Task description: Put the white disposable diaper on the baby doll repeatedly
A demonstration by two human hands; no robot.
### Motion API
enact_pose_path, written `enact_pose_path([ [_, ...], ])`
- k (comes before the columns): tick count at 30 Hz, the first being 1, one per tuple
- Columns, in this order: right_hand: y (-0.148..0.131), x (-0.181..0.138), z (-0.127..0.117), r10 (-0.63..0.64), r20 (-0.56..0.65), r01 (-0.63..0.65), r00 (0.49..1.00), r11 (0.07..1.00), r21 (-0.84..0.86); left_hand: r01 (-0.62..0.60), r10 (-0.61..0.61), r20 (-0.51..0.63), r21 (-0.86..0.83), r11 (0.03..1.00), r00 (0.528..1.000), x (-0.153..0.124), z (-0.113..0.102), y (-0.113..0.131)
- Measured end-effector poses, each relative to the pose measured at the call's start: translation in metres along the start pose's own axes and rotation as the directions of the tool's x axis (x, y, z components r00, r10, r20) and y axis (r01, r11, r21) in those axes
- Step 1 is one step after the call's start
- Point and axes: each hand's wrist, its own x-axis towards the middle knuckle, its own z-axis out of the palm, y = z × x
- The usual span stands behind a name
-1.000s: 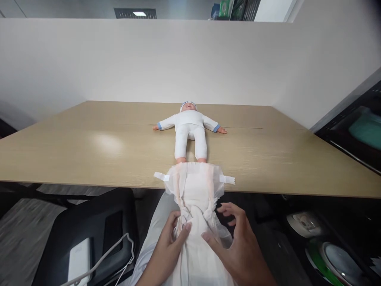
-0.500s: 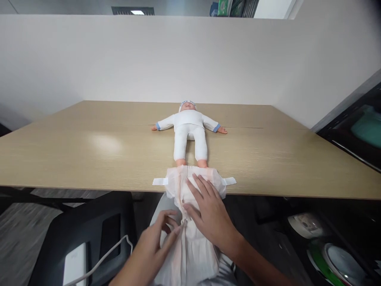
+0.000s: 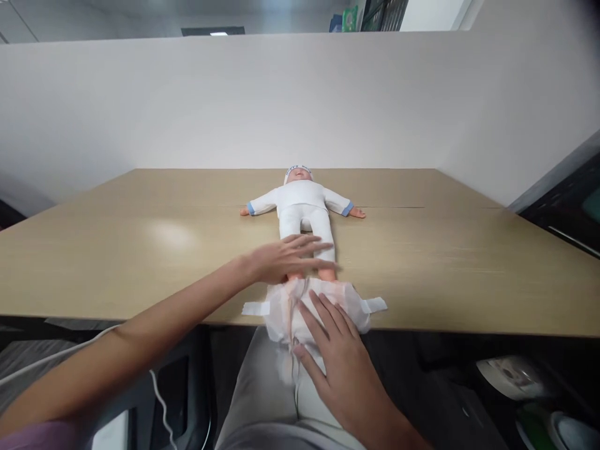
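A baby doll (image 3: 304, 204) in white clothes lies on its back on the wooden table (image 3: 140, 250), arms spread, feet toward me. A white diaper (image 3: 349, 300) with tape tabs lies unfolded at the table's near edge, just below the doll's feet, its lower part hanging off the edge. My right hand (image 3: 335, 353) lies flat on the diaper, fingers stretched out. My left hand (image 3: 285, 257) reaches across over the doll's lower legs, fingers extended and holding nothing; whether it touches the legs I cannot tell.
A white partition wall (image 3: 300, 100) stands behind the table. A black chair (image 3: 187, 381) with a white cable (image 3: 159, 400) is at lower left under the table edge. Dark shelving (image 3: 562, 206) and some objects on the floor are at the right.
My left hand has left the diaper's lower part and stretched forward over the doll's legs. My right hand stays flat on the diaper. The view has tilted slightly.
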Motion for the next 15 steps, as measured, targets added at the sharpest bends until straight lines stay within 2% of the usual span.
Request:
enact_pose_path([
  [4, 0.003, 0.001, 0.004, -0.052, -0.054, 0.051, 0.997, 0.999, -0.013, -0.112, 0.108, -0.086, -0.050, 0.992, 0.990, 0.025, 0.008, -0.006],
  [8, 0.012, 0.006, 0.005, -0.081, -0.051, 0.081, 0.995, 0.997, -0.012, -0.121, 0.088, -0.222, -0.136, 0.983, 0.971, 0.033, 0.012, -0.015],
  [11, 0.021, 0.019, 0.004, -0.074, -0.010, 0.074, 0.997, 0.997, 0.014, -0.147, 0.036, -0.319, -0.332, 0.932, 0.947, 0.032, -0.005, -0.025],
  [15, 0.034, 0.052, 0.005, -0.006, 0.096, 0.003, 0.995, 0.999, 0.034, -0.161, -0.096, -0.387, -0.579, 0.799, 0.917, 0.030, -0.045, -0.045],
])
